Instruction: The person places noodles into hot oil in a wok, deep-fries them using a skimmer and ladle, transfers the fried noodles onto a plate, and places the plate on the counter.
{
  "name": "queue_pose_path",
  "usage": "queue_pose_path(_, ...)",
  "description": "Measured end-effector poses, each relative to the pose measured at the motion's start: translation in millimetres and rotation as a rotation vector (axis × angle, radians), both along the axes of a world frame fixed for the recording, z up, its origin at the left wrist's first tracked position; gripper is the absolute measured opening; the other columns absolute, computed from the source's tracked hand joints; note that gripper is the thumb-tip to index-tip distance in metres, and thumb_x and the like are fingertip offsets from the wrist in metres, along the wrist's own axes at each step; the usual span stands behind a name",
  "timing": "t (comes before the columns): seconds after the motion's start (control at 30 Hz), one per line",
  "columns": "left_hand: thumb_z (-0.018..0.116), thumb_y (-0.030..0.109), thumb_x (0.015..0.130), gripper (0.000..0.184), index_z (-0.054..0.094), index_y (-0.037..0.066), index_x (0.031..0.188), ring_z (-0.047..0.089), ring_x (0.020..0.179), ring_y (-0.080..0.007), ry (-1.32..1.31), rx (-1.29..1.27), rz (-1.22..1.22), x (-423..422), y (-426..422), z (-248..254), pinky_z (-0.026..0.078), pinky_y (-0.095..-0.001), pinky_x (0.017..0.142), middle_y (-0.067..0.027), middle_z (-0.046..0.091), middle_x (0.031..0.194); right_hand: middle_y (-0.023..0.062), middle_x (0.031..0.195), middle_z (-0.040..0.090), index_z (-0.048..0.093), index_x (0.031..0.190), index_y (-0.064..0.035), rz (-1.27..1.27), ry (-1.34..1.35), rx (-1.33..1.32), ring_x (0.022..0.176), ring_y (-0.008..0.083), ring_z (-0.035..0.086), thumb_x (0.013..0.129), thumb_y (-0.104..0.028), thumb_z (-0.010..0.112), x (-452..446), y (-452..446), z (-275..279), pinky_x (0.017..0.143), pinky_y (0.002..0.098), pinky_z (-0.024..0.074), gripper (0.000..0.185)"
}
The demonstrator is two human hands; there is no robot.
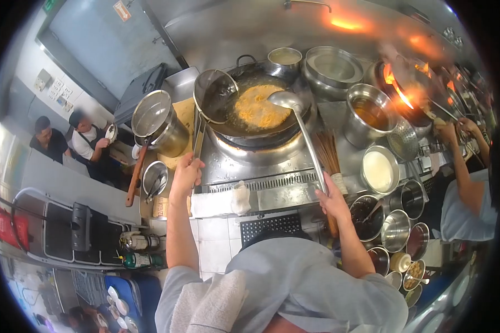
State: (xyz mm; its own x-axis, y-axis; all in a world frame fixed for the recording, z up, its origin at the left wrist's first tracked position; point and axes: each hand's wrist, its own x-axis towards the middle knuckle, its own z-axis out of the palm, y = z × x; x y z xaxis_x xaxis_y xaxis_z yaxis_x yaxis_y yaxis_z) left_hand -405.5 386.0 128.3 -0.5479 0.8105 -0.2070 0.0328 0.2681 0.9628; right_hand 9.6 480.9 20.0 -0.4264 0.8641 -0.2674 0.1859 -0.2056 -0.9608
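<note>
My left hand (189, 173) is closed around the handle of a round strainer (214, 100), whose basket is over the left side of a large wok (250, 135). In my right hand (333, 197) is the long handle of a metal ladle (287, 100). The ladle's bowl is at the right edge of an orange-yellow mass of food (259, 107), which lies in bubbling oil in the wok. Whether the bowl touches the food I cannot tell.
Left of the wok, a sieve (151, 114) rests on a tall pot (175, 133). A bamboo brush (329, 152), an amber-liquid pot (368, 114) and several sauce containers (395, 230) stand right. Flames (397, 86) rise where a co-worker's arm (462, 166) reaches in.
</note>
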Motion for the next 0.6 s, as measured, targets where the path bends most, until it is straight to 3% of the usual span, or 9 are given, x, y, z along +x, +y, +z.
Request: queue_pose_path(0.6,0.051,0.011,0.095,0.007,0.050,0.005,0.093,0.039,0.048,-0.0043,-0.104,-0.002,-0.130,-40,11,-11,0.029,-0.0219,0.036,-0.0051,0.055,0.082,0.0045,0.074,0.054,0.021,0.153,-0.0135,-0.048,-0.064,0.026,0.049,0.0104,0.046,0.091,-0.008,0.059,-24,-16,14,0.041,0.0271,0.0396,0.073)
